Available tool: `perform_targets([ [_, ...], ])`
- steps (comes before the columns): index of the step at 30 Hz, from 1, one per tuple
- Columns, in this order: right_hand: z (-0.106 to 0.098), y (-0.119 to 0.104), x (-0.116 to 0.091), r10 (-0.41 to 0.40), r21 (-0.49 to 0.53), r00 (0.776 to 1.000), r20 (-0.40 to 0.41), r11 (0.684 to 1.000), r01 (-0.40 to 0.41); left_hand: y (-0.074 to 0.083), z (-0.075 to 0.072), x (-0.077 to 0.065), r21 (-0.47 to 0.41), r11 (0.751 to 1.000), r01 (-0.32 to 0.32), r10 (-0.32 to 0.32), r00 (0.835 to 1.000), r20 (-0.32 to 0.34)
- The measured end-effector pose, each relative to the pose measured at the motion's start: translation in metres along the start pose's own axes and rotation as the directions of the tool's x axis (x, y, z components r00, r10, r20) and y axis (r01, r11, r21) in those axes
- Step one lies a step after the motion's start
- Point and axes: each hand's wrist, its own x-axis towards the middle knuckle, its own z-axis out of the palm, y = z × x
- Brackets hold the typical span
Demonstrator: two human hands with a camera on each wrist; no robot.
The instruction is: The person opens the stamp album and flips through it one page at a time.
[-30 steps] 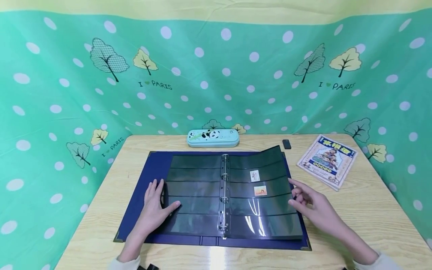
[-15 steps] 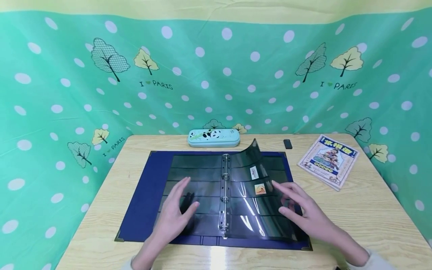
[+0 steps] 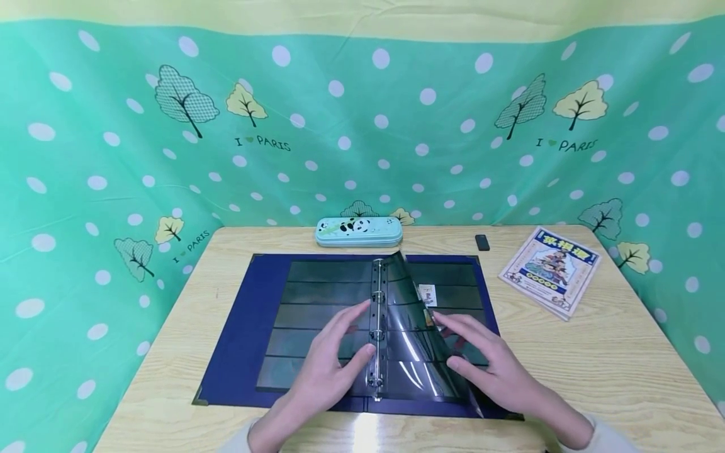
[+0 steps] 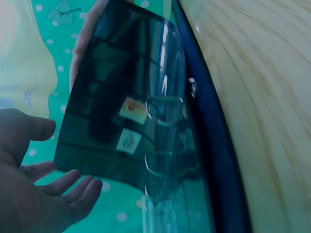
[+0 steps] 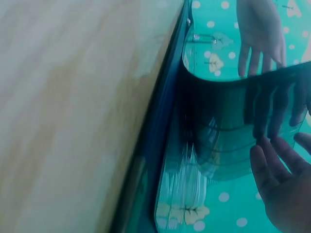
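An open stamp album (image 3: 226,352) with a dark blue cover and black pocket pages lies on the table. Its right page (image 3: 410,340) is bent up and curls toward the rings (image 3: 377,335). My right hand (image 3: 493,368) touches the raised page with extended fingers, thumb apart. My left hand (image 3: 334,358) hovers over the left page (image 3: 306,314) near the rings, fingers spread and holding nothing. A small pale stamp (image 3: 427,296) shows beside the raised edge; an orange stamp (image 4: 132,110) also shows in the left wrist view. Which page bears them, I cannot tell.
A light blue panda pencil case (image 3: 359,231) stands behind the album. At the back right are a small black object (image 3: 482,243) and a booklet (image 3: 549,270) with a colourful cover. A green dotted curtain (image 3: 362,126) hangs behind the wooden table (image 3: 600,377).
The right page has risen and bent left toward the rings, my right hand moving left with it. My left hand has left the album's left side and moved right toward the rings.
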Motion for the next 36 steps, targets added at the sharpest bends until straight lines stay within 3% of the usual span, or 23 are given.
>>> perform_targets([
  [8, 0.012, -0.005, 0.004, 0.019, 0.085, 0.999, 0.036, 0.996, -0.022, 0.003, 0.016, 0.006, -0.18, 0.982, 0.052, -0.048, 0.998, 0.031],
  [10, 0.014, -0.006, 0.004, 0.003, 0.107, 0.999, 0.053, 0.994, -0.008, 0.004, 0.02, 0.006, -0.24, 0.968, 0.076, -0.066, 0.997, 0.05],
  [14, 0.017, -0.01, 0.007, -0.018, 0.171, 0.996, 0.089, 0.985, 0.003, 0.009, 0.026, 0.006, -0.329, 0.925, 0.192, -0.167, 0.981, 0.102],
  [19, 0.019, -0.016, 0.009, -0.018, 0.279, 0.984, 0.175, 0.96, -0.032, 0.013, 0.03, 0.005, -0.371, 0.887, 0.273, -0.251, 0.962, 0.108],
  [24, 0.018, -0.015, 0.008, 0.015, 0.369, 0.968, 0.25, 0.923, -0.109, 0.012, 0.032, 0.005, -0.354, 0.896, 0.27, -0.264, 0.962, 0.068],
  [28, 0.016, -0.01, 0.007, -0.017, 0.423, 0.963, 0.268, 0.9, -0.102, 0.01, 0.03, 0.004, -0.313, 0.916, 0.252, -0.252, 0.967, 0.042],
  [33, 0.009, -0.002, 0.008, -0.065, 0.466, 0.971, 0.23, 0.884, -0.051, 0.007, 0.023, 0.003, -0.241, 0.948, 0.207, -0.21, 0.978, 0.013],
  [36, 0.002, 0.003, 0.009, -0.056, 0.437, 0.984, 0.171, 0.899, -0.025, 0.004, 0.018, 0.003, -0.225, 0.953, 0.202, -0.208, 0.978, 0.001],
])
